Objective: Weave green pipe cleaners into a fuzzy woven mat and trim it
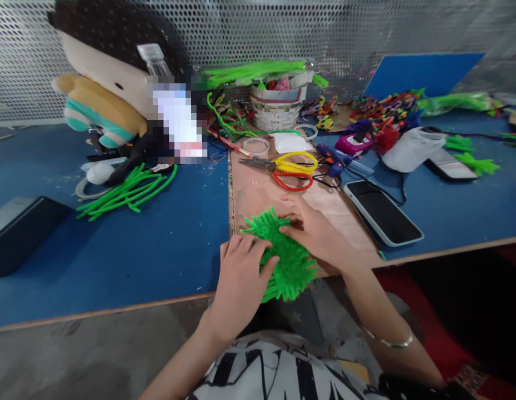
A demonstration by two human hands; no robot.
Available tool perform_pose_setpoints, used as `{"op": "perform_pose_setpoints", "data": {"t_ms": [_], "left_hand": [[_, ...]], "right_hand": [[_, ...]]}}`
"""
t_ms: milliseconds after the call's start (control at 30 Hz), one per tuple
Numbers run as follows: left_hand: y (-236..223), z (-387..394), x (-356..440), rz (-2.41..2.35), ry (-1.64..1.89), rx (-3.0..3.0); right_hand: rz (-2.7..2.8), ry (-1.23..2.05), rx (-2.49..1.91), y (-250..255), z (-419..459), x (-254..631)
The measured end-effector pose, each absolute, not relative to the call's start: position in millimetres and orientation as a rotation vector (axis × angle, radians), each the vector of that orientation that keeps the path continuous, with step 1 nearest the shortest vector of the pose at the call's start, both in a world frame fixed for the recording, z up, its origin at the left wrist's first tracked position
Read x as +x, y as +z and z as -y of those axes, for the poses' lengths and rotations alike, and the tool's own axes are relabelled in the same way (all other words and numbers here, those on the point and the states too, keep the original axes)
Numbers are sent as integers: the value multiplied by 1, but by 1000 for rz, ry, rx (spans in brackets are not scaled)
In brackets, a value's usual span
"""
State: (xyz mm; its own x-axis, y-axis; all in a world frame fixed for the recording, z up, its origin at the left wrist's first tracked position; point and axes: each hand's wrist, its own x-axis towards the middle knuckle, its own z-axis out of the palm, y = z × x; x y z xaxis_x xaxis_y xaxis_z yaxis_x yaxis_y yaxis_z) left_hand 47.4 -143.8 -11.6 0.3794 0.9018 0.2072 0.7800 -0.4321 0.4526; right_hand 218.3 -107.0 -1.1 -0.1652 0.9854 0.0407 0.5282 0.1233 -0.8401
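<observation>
A bright green mat of woven pipe cleaners (287, 261), with short ends sticking out all round, is held at the table's front edge. My left hand (245, 266) grips its left side, thumb on top and fingers curled over the edge. At the upper right my right hand (314, 230) pinches the mat between thumb and fingers; some fingertips are hidden. Just beyond the hands, scissors (282, 165) with one yellow and one red handle lie on a brown board (258, 197). Loose green pipe cleaners (126, 191) lie to the left.
A phone (385, 214) lies right of the board, near a blue glue gun (335, 158) with a black cord. At the back stand a white basket (276, 111), a plush toy (103, 83) and a blue panel (424, 75). A dark case (28, 236) sits far left.
</observation>
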Motion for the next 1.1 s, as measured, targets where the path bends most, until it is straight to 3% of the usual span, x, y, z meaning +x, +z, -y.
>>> {"op": "perform_pose_setpoints", "data": {"t_ms": [200, 767, 1100], "left_hand": [[-9, 142, 49, -1486, 527, 2392], [-9, 135, 64, -1535, 341, 2435], [-7, 140, 67, -1593, 305, 2382]], "right_hand": [[2012, 618, -1562, 7, 125, 227], [2562, 448, -1514, 4, 131, 219], [2465, 403, -1548, -8, 128, 223]]}}
